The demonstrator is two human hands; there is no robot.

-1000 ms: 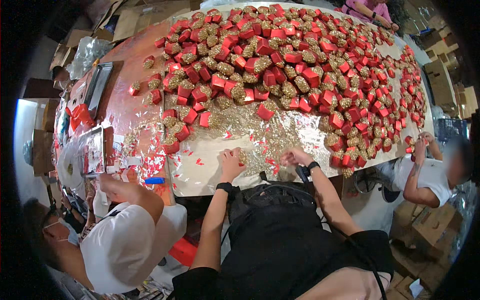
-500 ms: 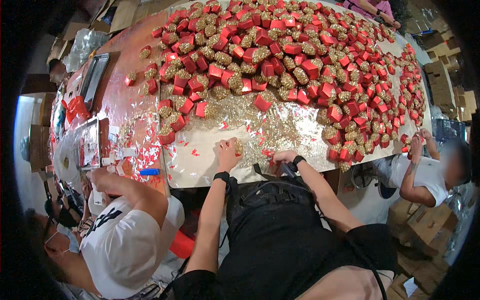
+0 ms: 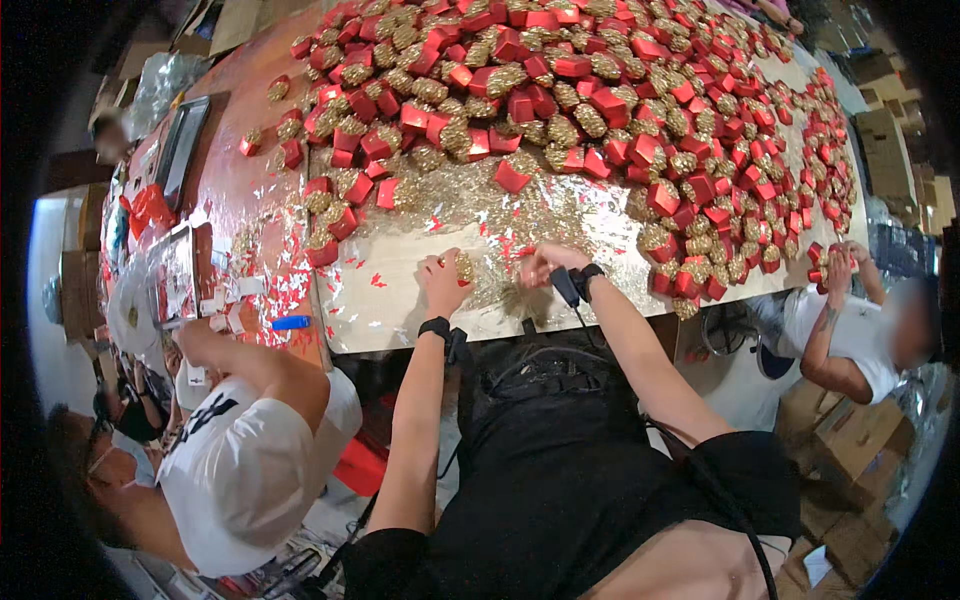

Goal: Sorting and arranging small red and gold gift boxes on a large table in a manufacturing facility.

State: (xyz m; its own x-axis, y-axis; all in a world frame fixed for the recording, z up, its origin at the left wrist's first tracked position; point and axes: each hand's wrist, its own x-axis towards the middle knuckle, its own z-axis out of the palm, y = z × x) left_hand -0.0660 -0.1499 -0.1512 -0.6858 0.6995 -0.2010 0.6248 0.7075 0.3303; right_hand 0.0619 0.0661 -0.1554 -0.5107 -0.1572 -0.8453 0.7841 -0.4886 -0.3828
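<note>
My left hand [image 3: 442, 285] is closed round a small ornament of gold glitter [image 3: 464, 267] with a red part, just above the near edge of the table. To its right, my right hand [image 3: 550, 262] has its fingers curled together, pointing left toward the ornament. Small red paper cutouts [image 3: 505, 245] lie by its fingertips; whether it pinches one is too small to make out. Beyond both hands a large heap of red-and-gold ornaments [image 3: 520, 105] covers the far part of the table.
Loose gold glitter [image 3: 590, 215] is strewn over the pale tabletop [image 3: 385, 320]. On the left, a person in a white shirt [image 3: 245, 470] works beside a blue object [image 3: 291, 323], white slips and metal trays [image 3: 185, 150]. Another person [image 3: 840, 340] sits at the right with red pieces in hand.
My right hand has lifted off the table's near edge and moved up and slightly left, nearer my left hand. My left hand still holds the ornament. The view has shifted slightly.
</note>
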